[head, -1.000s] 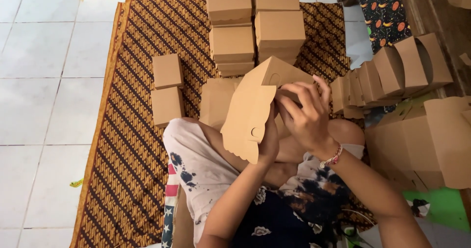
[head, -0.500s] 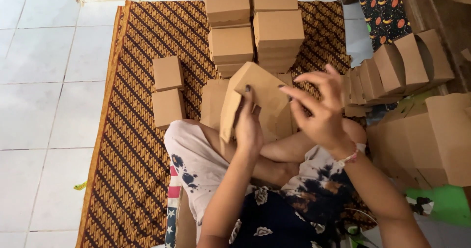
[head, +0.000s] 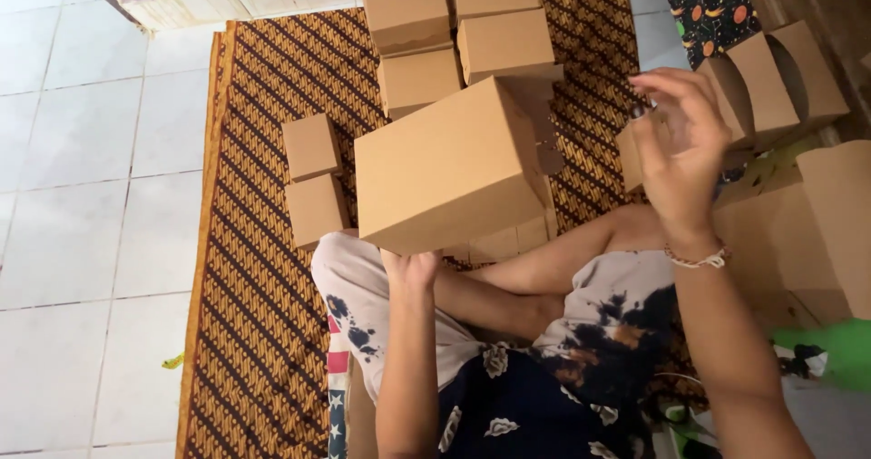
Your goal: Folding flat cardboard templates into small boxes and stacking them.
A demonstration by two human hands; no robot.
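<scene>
While the left hand (head: 410,268) grips the folded cardboard box (head: 449,164) by its lower edge, lifted above the lap, the right hand (head: 682,155) hangs released, fingers spread, apart from it; stacked boxes (head: 454,24) crowd behind on the patterned mat (head: 254,241).

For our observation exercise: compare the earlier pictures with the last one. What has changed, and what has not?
The right hand let go of the cardboard box and drew off to the right, open. The left hand alone now holds the box from beneath, turned broad side up. The stacked boxes on the patterned mat stayed.
</scene>
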